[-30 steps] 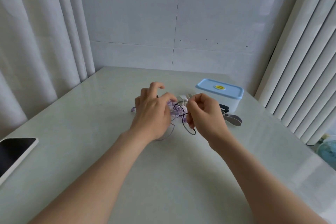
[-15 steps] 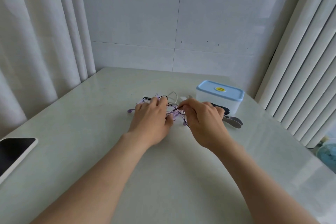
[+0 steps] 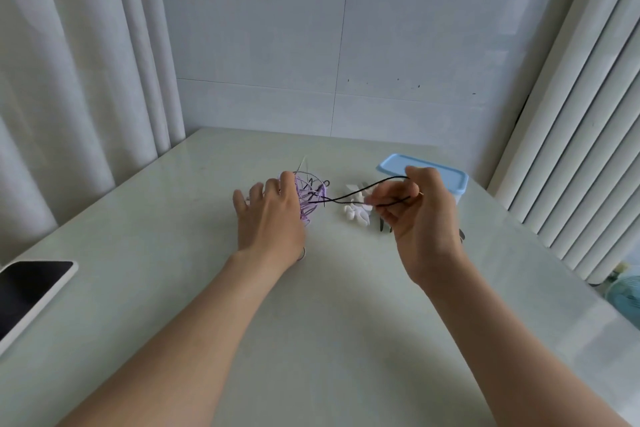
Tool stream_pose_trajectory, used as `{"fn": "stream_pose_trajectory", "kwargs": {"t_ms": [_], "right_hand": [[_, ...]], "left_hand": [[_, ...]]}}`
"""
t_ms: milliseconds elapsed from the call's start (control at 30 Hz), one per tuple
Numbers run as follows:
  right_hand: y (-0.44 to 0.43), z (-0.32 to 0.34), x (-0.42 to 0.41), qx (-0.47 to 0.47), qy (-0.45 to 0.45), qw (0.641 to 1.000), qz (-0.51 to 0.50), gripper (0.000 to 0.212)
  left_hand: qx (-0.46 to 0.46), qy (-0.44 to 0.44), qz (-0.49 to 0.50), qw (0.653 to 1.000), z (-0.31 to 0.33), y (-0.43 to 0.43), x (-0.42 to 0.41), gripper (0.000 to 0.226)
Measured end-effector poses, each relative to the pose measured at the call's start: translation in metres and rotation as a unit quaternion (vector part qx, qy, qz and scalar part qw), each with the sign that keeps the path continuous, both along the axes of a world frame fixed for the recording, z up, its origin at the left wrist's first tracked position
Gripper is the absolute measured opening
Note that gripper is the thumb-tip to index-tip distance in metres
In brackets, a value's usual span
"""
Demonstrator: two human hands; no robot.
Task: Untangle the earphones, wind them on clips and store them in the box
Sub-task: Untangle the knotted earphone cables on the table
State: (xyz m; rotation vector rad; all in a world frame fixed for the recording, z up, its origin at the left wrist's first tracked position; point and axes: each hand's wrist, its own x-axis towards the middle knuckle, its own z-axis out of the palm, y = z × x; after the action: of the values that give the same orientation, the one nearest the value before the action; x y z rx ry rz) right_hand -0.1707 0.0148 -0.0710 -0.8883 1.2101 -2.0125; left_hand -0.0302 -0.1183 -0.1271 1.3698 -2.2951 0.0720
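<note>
Black earphone cable (image 3: 349,197) in right hand (image 3: 422,218)

You've got a smartphone (image 3: 33,288) lying face-up, screen dark, at the left edge of the pale glossy table (image 3: 311,340). White curtains (image 3: 69,80) hang left and right, with a white tiled wall (image 3: 346,45) behind. A teal object (image 3: 627,288) sits low at far right, cut off.

Cool, soft daylight, bright and even; the table (image 3: 329,340) carries a broad pale sheen, strongest toward its right edge; only faint, diffuse shadows lie on it beneath the arms (image 3: 194,340); the curtains (image 3: 69,80) on both sides of the table bow outward from wide-angle distortion; the whole frame is slightly soft, the corners more so
</note>
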Motion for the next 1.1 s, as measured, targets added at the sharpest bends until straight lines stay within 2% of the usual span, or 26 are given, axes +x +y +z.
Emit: {"fn": "stream_pose_trajectory", "kwargs": {"t_ms": [67,133,200,267,333,433,533,600,633,733,833,900,1000,1100], "right_hand": [[0.000,0.000,0.001,0.058,0.053,0.997,0.003,0.039],[0.000,-0.002,0.001,0.170,0.121,0.977,0.042,0.030],[0.001,-0.004,0.003,0.293,0.196,0.929,0.113,0.033],[0.004,-0.006,0.007,0.363,0.270,0.873,0.184,0.036],[0.006,-0.009,0.007,0.375,0.331,0.832,0.240,0.038],[0.006,-0.014,0.003,0.344,0.379,0.812,0.280,0.027],[0.004,-0.018,0.005,0.314,0.379,0.833,0.252,0.021],[0.002,-0.020,0.007,0.285,0.388,0.855,0.194,0.026],[0.001,-0.021,0.006,0.271,0.418,0.854,0.149,0.029],[-0.003,-0.024,0.002,0.231,0.516,0.824,0.019,0.030],[-0.009,-0.028,-0.005,0.191,0.549,0.813,-0.038,0.032],[-0.011,-0.029,-0.006,0.168,0.547,0.818,-0.057,0.029],[-0.011,-0.026,-0.004,0.121,0.467,0.873,-0.074,0.027],[-0.011,-0.021,0.003,0.055,0.279,0.958,-0.021,0.034]], "left_hand": [[-0.009,-0.006,-0.010,1.000,0.000,-0.001,0.001,0.086],[-0.011,-0.011,-0.013,1.000,-0.001,-0.004,0.002,0.100],[-0.017,-0.004,-0.018,1.000,-0.002,-0.006,0.004,0.100],[-0.024,0.016,-0.029,0.999,-0.004,-0.008,0.003,0.086],[-0.021,0.035,-0.043,0.998,-0.006,-0.009,0.002,0.079],[-0.011,0.065,-0.066,0.996,-0.007,-0.010,0.001,0.072],[-0.024,0.095,-0.086,0.991,-0.008,-0.008,0.000,0.063],[-0.041,0.098,-0.100,0.989,-0.007,-0.006,-0.001,0.064],[-0.052,0.099,-0.110,0.988,-0.006,-0.005,-0.001,0.063],[-0.084,0.105,-0.142,0.981,-0.007,-0.005,-0.003,0.057],[-0.087,0.125,-0.148,0.977,-0.006,-0.003,-0.004,0.052],[-0.094,0.120,-0.147,0.977,-0.005,-0.002,-0.004,0.052],[-0.102,0.108,-0.146,0.978,-0.004,-0.002,-0.002,0.049],[-0.065,0.078,-0.134,0.986,-0.006,-0.002,-0.003,0.049]]}}
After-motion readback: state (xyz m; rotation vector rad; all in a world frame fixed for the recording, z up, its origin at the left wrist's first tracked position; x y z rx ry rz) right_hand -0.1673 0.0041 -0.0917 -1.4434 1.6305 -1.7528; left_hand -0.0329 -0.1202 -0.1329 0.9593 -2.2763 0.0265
